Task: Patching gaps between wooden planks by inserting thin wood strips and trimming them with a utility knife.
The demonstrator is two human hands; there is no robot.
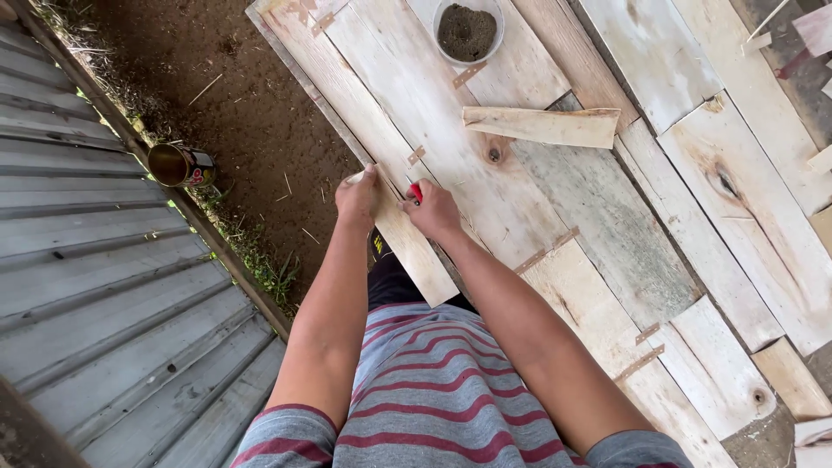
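Observation:
My left hand (357, 198) grips the far end of a narrow pale wooden plank (416, 251) that lies along the edge of a table of rough boards (607, 217). My right hand (433, 211) is closed on a small red tool (416, 191), perhaps a pencil, with its tip against the plank right beside my left hand. Both forearms reach out from a grey shirt with red stripes. What the red tip does on the wood is hidden by my fingers.
A tapered wood offcut (542, 126) lies on the boards farther out. A white bowl of dark powder (468, 32) sits at the top. An open can (178, 165) lies on the dirt to the left, beside corrugated metal sheeting (104, 286). Small offcuts (789, 377) lie at right.

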